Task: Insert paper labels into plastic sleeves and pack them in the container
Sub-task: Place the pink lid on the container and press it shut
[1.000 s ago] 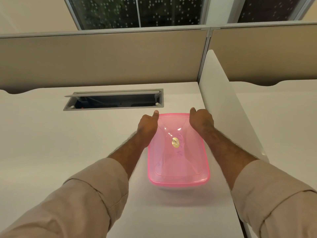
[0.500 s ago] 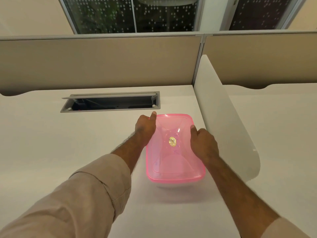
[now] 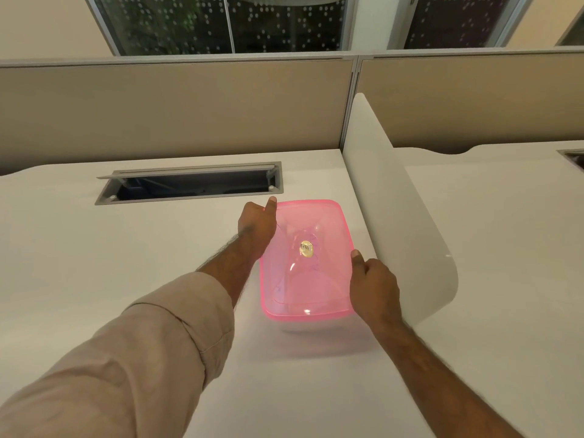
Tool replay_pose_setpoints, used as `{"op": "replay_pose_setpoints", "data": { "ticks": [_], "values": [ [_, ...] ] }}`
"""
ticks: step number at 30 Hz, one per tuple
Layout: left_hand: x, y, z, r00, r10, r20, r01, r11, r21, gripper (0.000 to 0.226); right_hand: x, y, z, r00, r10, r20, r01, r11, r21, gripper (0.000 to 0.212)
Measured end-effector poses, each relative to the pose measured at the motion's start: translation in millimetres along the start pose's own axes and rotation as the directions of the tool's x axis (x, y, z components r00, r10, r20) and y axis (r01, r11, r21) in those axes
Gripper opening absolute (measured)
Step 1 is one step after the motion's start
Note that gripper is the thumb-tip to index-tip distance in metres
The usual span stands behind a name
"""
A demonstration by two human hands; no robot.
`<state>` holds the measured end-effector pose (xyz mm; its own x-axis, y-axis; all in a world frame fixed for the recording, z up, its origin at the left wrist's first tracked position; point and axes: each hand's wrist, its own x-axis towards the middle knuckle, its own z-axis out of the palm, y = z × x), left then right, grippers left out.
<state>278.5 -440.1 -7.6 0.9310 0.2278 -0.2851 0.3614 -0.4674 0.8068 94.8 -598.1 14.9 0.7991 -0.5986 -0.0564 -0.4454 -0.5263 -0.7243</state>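
Pink container (image 3: 305,263), lid on, sits on worktop (image 3: 94,263) between your hands. Your left hand (image 3: 256,223) curls on far-left corner, grip closed on rim; your right hand (image 3: 373,281) pinches near-right edge. Opposite corners likely steady it for opening lid. No labels or sleeves visible.

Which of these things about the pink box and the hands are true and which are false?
1. The pink box has its lid on. True.
2. The left hand is at the box's far left corner. True.
3. The right hand rests on the grey hatch. False: it is at the box's right edge.
4. Paper labels lie on the desk. False: none are in view.
5. A gold sticker sits on the lid. True.
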Motion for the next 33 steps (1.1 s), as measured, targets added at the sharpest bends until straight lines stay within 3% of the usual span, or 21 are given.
{"op": "replay_pose_setpoints", "data": {
  "ticks": [10,14,19,23,28,33],
  "values": [
    [-9.4,3.2,-2.7,0.999,0.023,-0.031,-0.023,1.000,-0.002,0.050,3.8,6.3,7.9,1.000,-0.018,-0.020,0.018,1.000,0.023,0.048],
    [-25.9,6.3,-10.7,0.995,0.077,-0.065,-0.078,0.997,-0.005,0.031,3.7,5.4,9.2,0.999,0.013,-0.031,-0.013,1.000,-0.006,0.052],
    [-70.8,-14.5,-28.4,0.963,0.263,0.054,-0.269,0.932,0.242,0.054,5.1,3.5,10.7,0.998,0.058,-0.030,-0.059,0.997,-0.050,0.055],
    [-110.1,-33.3,-30.5,0.986,0.158,0.049,-0.165,0.912,0.375,0.066,4.8,0.6,9.6,0.997,0.068,-0.030,-0.070,0.995,-0.071,0.056],
    [-141.0,-45.0,-29.8,0.994,-0.048,-0.095,0.071,0.966,0.248,0.069,3.9,-2.6,6.7,0.997,0.073,-0.008,-0.073,0.993,-0.094,0.057],
    [-139.7,-43.1,-29.5,0.994,-0.034,-0.099,0.054,0.978,0.201,0.065,4.3,-2.6,5.7,0.997,0.070,0.019,-0.068,0.993,-0.092,0.057]
  ]
}}
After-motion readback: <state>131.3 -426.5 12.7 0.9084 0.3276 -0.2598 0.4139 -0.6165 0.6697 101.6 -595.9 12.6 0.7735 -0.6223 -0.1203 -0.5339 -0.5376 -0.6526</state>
